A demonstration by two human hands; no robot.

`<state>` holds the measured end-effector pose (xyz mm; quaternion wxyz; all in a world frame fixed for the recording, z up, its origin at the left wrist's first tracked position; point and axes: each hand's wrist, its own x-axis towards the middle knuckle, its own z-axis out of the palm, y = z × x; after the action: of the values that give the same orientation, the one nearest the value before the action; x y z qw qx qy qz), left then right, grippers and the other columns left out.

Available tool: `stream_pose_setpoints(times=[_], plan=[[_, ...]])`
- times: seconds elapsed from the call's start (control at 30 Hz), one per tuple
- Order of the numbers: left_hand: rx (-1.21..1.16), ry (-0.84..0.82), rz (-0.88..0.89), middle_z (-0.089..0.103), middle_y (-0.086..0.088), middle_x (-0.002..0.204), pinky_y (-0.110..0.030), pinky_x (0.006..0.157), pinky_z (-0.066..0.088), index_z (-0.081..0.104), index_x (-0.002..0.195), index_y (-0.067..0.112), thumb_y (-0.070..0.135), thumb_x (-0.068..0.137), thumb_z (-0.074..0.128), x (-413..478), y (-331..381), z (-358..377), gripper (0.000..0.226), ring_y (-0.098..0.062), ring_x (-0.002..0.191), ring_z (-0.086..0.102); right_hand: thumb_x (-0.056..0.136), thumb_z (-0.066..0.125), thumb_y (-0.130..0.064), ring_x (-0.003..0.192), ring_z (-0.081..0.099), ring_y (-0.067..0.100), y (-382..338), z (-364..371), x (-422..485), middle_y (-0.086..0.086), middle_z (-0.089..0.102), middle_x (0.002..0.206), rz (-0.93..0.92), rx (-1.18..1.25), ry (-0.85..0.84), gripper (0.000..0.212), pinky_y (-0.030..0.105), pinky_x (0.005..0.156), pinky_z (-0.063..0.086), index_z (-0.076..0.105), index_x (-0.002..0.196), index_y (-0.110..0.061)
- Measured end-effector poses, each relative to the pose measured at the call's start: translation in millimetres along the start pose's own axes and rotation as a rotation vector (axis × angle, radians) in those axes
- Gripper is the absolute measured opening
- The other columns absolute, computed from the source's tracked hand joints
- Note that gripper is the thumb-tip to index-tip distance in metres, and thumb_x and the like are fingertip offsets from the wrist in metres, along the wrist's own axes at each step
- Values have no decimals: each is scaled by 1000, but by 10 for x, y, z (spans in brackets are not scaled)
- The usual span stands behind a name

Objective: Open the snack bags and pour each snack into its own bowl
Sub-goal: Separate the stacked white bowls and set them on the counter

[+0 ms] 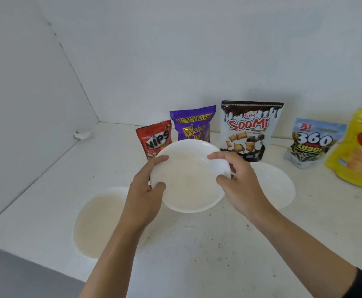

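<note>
Here, left hand (146,190) & right hand (241,181) each gripping rim of white bowl (188,186), 5 snack bags (248,130) behind

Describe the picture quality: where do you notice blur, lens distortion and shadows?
Head view: wide-angle distortion stretches and tilts the yellow bag at the right border; the held bowl, left hand and right hand look soft; even lighting throws a faint shadow behind the Soomi bag.

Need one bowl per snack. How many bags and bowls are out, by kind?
Snack bags: 5: red bag, purple bag, Soomi bag, 360 bag, yellow bag
Bowls: 3: left bowl, held bowl (perhaps a stack), right bowl
Total: 8
</note>
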<state>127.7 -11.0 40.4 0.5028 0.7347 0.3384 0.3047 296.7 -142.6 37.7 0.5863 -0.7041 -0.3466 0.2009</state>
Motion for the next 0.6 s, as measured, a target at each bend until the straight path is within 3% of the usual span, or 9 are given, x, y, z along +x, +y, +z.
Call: stream_pose_setpoints(times=[0.1,0.2,0.27,0.47,0.57,0.6], plan=[[-2,-67,5,57,15,129,-18,80,52,63,124,38,-13,88,51,53,120,449,64,-21,122,52,78,54,12,106,59,18,144,-403,-46,-14,62,123,25,9,97,57,31,74,54,66,114,-31],[-43,-129,-5,52,29,121,-14,71,55,64,120,37,-14,89,51,78,254,916,62,-18,119,51,79,55,11,114,57,19,287,-804,-87,-15,62,123,73,20,176,56,45,84,58,67,113,-31],[-47,-136,-19,52,30,120,-19,74,56,65,118,40,-12,89,53,83,314,1231,61,-19,119,52,78,55,11,112,58,19,376,-1077,-114,-15,62,122,97,25,226,56,46,83,59,68,111,-33],[-65,-162,-48,55,11,135,-22,71,61,67,116,41,-5,94,57,-18,435,2130,52,-20,115,59,76,51,13,116,58,17,678,-1825,-207,-19,65,119,121,23,380,57,43,88,56,71,107,-31],[-86,-216,-107,52,18,128,-34,89,62,64,121,40,-1,97,58,-125,502,2533,48,-20,119,55,77,51,12,112,59,19,873,-2148,-273,-15,67,119,166,24,443,55,41,84,55,72,105,-30],[-89,-237,-126,51,21,125,-32,95,58,63,124,40,-1,97,58,-164,513,2656,49,-18,119,53,77,51,12,110,60,19,946,-2246,-298,-13,67,119,187,23,459,55,39,81,54,72,105,-30]])
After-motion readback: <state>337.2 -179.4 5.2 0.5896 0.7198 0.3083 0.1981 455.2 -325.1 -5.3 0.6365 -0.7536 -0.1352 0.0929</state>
